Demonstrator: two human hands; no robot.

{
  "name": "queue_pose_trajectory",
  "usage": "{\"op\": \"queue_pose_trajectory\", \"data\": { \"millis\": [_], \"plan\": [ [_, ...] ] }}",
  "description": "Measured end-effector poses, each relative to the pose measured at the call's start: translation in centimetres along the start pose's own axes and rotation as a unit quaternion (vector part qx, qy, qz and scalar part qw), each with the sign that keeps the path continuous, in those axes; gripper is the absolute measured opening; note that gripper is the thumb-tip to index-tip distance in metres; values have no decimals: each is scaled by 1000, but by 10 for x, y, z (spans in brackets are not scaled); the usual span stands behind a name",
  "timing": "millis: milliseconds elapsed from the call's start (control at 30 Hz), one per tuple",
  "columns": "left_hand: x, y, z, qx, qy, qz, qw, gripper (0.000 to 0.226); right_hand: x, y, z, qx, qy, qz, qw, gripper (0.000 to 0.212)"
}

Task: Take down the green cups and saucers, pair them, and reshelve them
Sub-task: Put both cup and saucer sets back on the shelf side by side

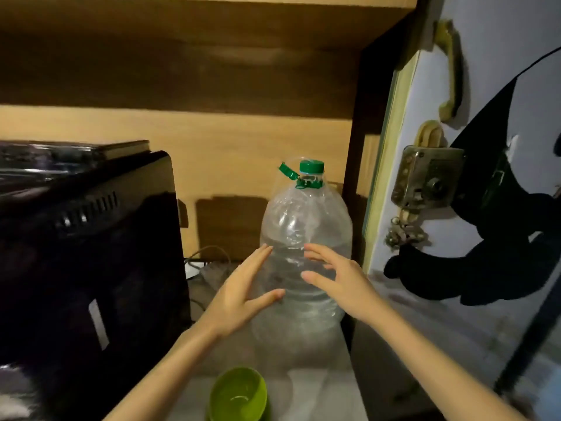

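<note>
Two spread hands, left hand, right hand, flanking water bottle, green cup in front, black appliance left

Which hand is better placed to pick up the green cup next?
Left, probably. The left hand is open beside the clear plastic water bottle, and its forearm runs right beside the green plastic cup. The right hand sits farther right.

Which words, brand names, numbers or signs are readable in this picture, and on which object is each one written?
No text can be read anywhere.
Water bottle: clear, with no label showing; its green cap is plain.
Black appliance: a pale patch on its side, too blurred to read.
Door lock: no legible marking.
Green cup: plain.
</note>
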State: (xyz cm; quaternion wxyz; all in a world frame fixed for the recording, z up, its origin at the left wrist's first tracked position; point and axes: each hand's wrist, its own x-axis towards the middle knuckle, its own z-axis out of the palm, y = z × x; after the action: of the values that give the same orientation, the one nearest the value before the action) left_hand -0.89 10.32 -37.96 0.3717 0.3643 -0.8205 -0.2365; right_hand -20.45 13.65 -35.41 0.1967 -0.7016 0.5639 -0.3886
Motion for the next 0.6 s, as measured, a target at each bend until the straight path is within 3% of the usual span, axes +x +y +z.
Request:
{"op": "queue_pose_trajectory", "data": {
  "millis": [233,500,600],
  "plan": [
    [-83,-63,33,-23,-40,-188,981,70,-41,63,87,36,-67,102,992,54],
    [-146,-111,56,-91,-38,-400,911,54,-70,116,161,90,-92,224,966,45],
    [-162,-130,68,-114,-1,-435,893,69,-75,133,182,99,-91,267,954,40]
  ]
}}
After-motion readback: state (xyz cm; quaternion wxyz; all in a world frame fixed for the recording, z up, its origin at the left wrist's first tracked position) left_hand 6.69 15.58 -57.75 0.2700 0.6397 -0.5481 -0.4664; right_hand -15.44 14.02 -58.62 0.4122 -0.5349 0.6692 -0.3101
